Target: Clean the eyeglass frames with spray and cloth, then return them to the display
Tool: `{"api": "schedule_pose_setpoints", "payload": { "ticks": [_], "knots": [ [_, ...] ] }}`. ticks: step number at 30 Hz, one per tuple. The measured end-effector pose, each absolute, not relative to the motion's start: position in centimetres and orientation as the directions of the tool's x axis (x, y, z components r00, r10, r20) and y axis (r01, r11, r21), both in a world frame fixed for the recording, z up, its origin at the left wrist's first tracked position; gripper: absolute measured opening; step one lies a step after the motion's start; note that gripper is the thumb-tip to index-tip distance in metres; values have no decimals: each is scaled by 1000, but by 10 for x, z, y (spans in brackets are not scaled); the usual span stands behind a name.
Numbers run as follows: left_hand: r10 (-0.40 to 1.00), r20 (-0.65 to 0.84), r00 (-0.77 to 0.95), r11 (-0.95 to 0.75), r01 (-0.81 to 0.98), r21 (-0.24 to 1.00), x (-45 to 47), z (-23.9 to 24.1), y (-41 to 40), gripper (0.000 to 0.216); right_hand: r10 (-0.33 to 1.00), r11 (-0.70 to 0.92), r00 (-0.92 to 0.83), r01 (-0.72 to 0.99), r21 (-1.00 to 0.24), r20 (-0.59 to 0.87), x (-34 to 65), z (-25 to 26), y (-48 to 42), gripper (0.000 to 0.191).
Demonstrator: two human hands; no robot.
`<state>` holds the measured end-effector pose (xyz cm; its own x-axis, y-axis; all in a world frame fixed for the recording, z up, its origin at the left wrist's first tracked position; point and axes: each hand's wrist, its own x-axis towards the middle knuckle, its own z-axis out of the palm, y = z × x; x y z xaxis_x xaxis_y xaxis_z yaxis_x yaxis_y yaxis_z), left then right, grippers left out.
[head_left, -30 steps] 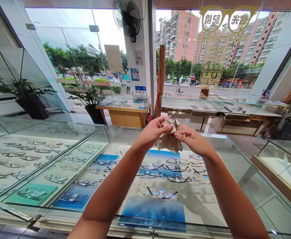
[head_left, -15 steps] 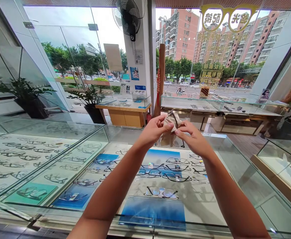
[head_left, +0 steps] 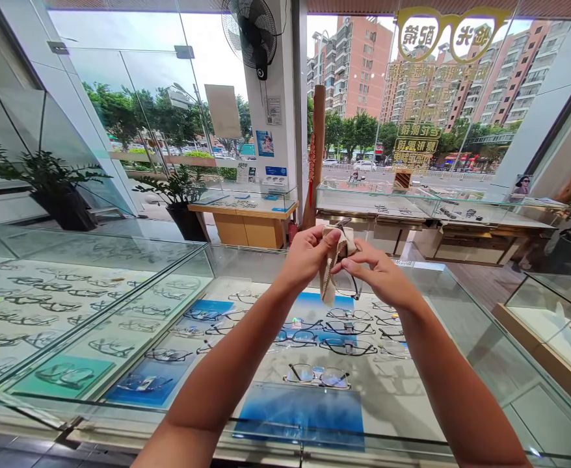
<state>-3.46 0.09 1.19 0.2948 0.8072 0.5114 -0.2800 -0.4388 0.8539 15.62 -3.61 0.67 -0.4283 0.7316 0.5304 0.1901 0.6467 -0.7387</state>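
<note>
Above the glass counter, my left hand (head_left: 309, 257) is closed on a beige cleaning cloth (head_left: 328, 283), its thumb pressing the cloth near the top. One edge of the cloth hangs down below the fingers. A pair of eyeglasses (head_left: 357, 290) with a thin dark rim is partly wrapped by the cloth, and one lens shows beneath it. My right hand (head_left: 378, 270) pinches the glasses with thumb and fingers from the right. The cloth and fingers hide the rest of the frame.
Below my hands is a glass display case (head_left: 441, 364) with rows of glasses and blue cards (head_left: 300, 413). Another glasses case (head_left: 66, 286) adjoins on the left. A low case (head_left: 558, 312) stands at right. Potted plants (head_left: 188, 201) and a wooden cabinet (head_left: 246, 227) are farther back.
The cloth has turned and now hangs narrower and lower, showing its edge. More of the glasses' lens shows under my right hand. Both hands stay in nearly the same place.
</note>
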Motion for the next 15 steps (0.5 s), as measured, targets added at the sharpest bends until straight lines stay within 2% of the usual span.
{"api": "schedule_pose_setpoints", "payload": {
  "ticks": [7,12,15],
  "knots": [
    [731,467,497,-371,-285,884,-53,21,5,48,740,565,-455,23,-824,495,167,9,-31,29],
    [717,566,406,-459,-336,822,-42,16,1,46,732,582,-463,43,-812,500,166,7,-32,28],
    [723,594,354,-493,-338,802,-35,9,4,43,722,633,-446,119,-765,529,160,4,-33,30]
  ]
}}
